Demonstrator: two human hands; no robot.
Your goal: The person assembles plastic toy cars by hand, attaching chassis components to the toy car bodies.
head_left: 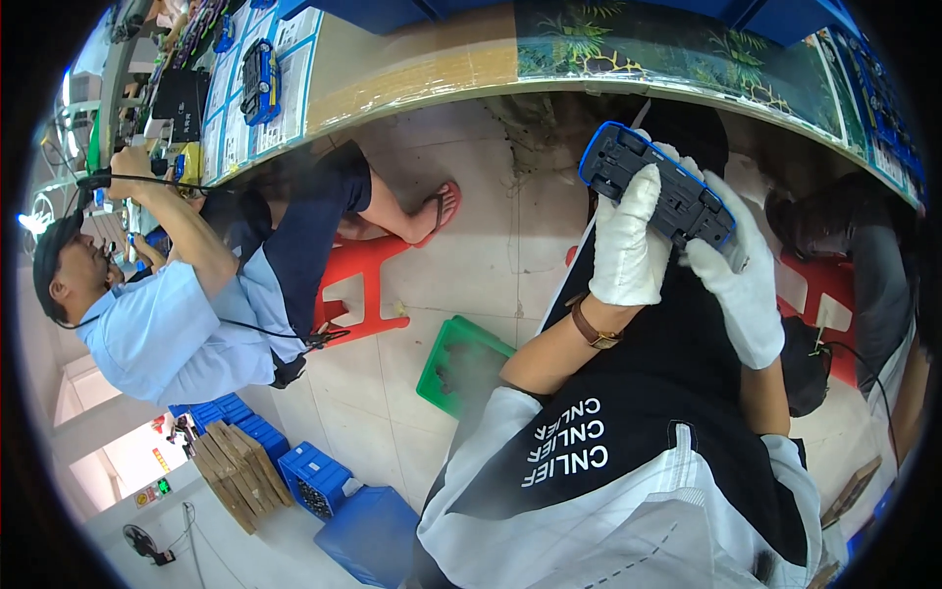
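Note:
A blue toy car (657, 185) is held bottom up over my lap, its black underside facing me. My left hand (630, 250), in a white glove, grips it from the near left, the thumb lying across the chassis. My right hand (743, 294), gloved in white too, closes round the car's right end with the thumb at the near corner and the fingers along the far edge. Parts of the fingers behind the car are hidden. A wristwatch with a brown strap (592, 329) sits on my left wrist.
A workbench (412, 74) runs across the far side, with another blue toy car (260, 81) at its left. A co-worker (186, 314) sits left on a red stool (363, 285). A green bin (461, 363) and blue crates (316, 479) stand on the floor.

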